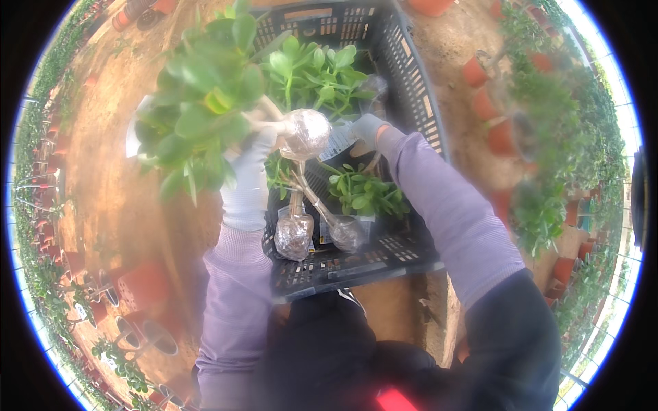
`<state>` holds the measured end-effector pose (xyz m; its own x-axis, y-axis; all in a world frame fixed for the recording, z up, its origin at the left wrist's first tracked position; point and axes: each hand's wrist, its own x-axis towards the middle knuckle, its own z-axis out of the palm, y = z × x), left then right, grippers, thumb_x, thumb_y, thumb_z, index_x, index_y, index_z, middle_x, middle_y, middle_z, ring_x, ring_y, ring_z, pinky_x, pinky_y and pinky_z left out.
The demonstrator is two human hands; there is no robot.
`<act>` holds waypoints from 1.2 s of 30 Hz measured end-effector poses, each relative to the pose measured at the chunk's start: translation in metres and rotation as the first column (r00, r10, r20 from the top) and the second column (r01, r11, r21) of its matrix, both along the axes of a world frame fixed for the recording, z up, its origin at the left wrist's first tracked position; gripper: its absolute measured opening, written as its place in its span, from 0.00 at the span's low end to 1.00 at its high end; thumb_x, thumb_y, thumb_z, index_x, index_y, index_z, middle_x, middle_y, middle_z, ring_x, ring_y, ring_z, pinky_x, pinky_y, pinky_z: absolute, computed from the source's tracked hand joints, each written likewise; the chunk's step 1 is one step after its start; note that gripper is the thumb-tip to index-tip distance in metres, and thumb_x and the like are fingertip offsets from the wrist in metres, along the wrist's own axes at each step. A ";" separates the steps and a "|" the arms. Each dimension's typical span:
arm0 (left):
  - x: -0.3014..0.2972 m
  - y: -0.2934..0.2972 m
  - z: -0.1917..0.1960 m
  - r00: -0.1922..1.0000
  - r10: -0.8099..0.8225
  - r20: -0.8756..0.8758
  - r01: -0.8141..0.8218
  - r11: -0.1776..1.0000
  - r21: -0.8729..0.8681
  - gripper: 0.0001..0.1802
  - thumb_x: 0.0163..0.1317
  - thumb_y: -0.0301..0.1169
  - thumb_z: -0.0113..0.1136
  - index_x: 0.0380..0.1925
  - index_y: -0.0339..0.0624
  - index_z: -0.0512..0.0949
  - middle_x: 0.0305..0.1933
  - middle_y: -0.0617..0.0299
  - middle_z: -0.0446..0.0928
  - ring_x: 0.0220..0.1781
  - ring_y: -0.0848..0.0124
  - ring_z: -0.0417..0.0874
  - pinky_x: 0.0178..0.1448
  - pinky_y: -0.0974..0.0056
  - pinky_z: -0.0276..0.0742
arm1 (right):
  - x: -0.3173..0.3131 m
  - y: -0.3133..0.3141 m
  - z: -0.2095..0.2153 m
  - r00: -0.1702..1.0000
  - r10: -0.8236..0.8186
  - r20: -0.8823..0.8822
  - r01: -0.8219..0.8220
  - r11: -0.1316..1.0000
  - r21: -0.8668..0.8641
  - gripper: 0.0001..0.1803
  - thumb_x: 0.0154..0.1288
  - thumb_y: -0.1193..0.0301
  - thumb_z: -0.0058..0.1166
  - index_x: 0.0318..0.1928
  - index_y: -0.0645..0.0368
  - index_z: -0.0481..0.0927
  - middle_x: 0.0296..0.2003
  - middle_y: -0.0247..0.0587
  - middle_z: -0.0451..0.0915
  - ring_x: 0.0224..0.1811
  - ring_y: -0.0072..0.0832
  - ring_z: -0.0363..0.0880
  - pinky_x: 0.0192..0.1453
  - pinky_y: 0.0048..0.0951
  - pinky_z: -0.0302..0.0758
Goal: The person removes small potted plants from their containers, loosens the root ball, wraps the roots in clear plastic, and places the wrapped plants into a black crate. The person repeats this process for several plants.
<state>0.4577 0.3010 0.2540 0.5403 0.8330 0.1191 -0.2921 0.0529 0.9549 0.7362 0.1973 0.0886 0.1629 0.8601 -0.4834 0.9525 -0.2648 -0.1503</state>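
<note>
My left hand (251,179), in a pale glove, is closed around the stem of a leafy succulent plant (205,103). The plant's root ball (306,134), wrapped in shiny clear film, points right above the black plastic crate (419,89). My gloved right hand (367,133) reaches into the crate with its fingers curled, beside a pale printed label (336,142); what the fingers hold is hidden. Below lie two more wrapped root balls, one upright (294,236) and one tilted (346,233). Smaller succulent leaves (363,190) rest near my right forearm.
More green plants (319,72) fill the crate's far end. Orange-brown pots (508,137) with plants stand on the sandy ground to the right. Blurred pots (142,282) stand at the lower left, and stacked pots (130,14) at the far left.
</note>
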 end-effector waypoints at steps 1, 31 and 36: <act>0.003 0.000 -0.002 0.999 -0.045 -0.004 0.045 0.998 0.052 0.11 0.62 0.27 0.67 0.44 0.36 0.82 0.44 0.62 0.84 0.44 0.72 0.84 0.48 0.65 0.82 | -0.008 -0.001 0.031 0.999 -0.007 0.038 0.006 1.000 0.017 0.17 0.60 0.61 0.67 0.48 0.54 0.86 0.44 0.41 0.86 0.45 0.39 0.85 0.50 0.31 0.80; -0.221 0.039 0.019 0.676 0.525 -0.517 -0.269 0.829 0.490 0.16 0.71 0.27 0.53 0.55 0.30 0.77 0.55 0.51 0.80 0.57 0.63 0.81 0.63 0.62 0.76 | -0.053 -0.037 0.048 0.396 -0.426 -0.814 0.881 0.427 0.205 0.13 0.56 0.63 0.65 0.37 0.58 0.85 0.36 0.41 0.85 0.39 0.27 0.82 0.42 0.32 0.76; -0.312 -0.007 -0.014 0.505 0.688 -0.521 -0.292 0.704 0.647 0.12 0.60 0.27 0.61 0.43 0.36 0.82 0.43 0.52 0.82 0.45 0.58 0.84 0.47 0.61 0.83 | -0.050 -0.031 0.026 0.349 -0.525 -0.776 0.874 0.481 0.067 0.14 0.56 0.70 0.69 0.43 0.59 0.83 0.40 0.41 0.84 0.42 0.29 0.83 0.43 0.33 0.81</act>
